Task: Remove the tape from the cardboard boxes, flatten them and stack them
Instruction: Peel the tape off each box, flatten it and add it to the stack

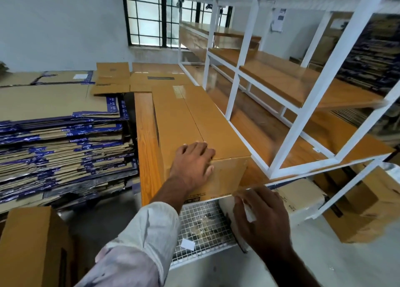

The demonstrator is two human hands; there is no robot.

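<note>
A long brown cardboard box (194, 117) lies on the wooden table (147, 148), its top seam running away from me. My left hand (192, 165) rests on the box's near top edge, fingers spread on the top and thumb on the end face. Just below the near end face, my right hand (262, 219) pinches a strip of clear tape (247, 209). The strip stretches up to the bottom edge of that face. A tall stack of flattened boxes (65, 148) with blue tape stands to the left of the table.
A wire mesh basket (218, 241) holding tape scraps sits under the table's near end. White metal shelving (279, 87) with wooden boards rises on the right. An upright box (32, 245) stands at lower left; more boxes (357, 211) lie at lower right.
</note>
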